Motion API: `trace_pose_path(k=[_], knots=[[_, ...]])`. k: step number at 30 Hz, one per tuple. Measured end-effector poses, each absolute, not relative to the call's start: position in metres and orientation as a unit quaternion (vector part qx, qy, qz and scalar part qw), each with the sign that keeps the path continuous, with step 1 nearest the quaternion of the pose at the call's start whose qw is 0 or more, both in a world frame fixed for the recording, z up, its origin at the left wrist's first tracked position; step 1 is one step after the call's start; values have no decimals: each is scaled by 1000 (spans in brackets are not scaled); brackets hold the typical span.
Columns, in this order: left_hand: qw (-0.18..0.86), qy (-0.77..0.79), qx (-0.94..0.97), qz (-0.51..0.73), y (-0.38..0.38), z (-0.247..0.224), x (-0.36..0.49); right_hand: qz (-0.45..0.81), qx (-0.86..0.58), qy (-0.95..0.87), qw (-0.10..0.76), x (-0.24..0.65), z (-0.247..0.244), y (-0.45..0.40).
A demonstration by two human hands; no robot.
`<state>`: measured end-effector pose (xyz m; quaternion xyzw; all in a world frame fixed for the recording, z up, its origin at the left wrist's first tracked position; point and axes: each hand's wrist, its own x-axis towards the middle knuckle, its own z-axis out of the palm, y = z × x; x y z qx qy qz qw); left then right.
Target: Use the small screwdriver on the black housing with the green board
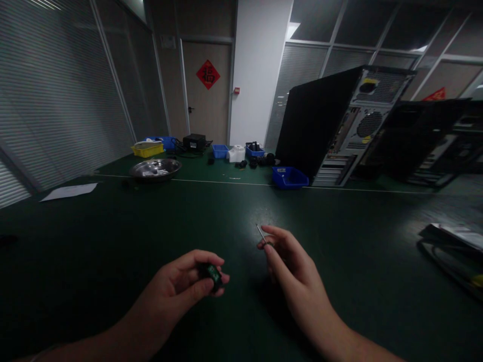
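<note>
My left hand (188, 281) is closed around a small black part with a green circuit board (214, 273), pinched between thumb and fingers. To its right, my right hand (290, 266) grips a screwdriver (260, 233). The thin metal shaft points up and to the left, away from the board. Most of the screwdriver's handle is hidden by my fingers. Both hands are held above the dark green tabletop (211, 216), apart from each other.
A metal bowl (155, 171) with white bits stands at the back left, near a sheet of paper (70, 191). A blue bin (290, 177) sits before a black computer case (320, 115). Cables (445, 256) lie at right; a yellow tray (148, 149) is far left.
</note>
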<state>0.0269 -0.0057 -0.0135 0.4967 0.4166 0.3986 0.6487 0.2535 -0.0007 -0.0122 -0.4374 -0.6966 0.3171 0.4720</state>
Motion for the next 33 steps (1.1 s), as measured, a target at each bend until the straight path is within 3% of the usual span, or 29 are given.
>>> trace_pose_path(k=[7,20,33], knots=[[646,407,479,433,-3,-13,29,303,-310,-814,387,248,1,-14],[619,445,509,400,-8,-1,30,263,-358,-864,237,244,8,-12],[648,428,486,401,-5,-9,28,332,-340,-832,286,242,-1,-9]])
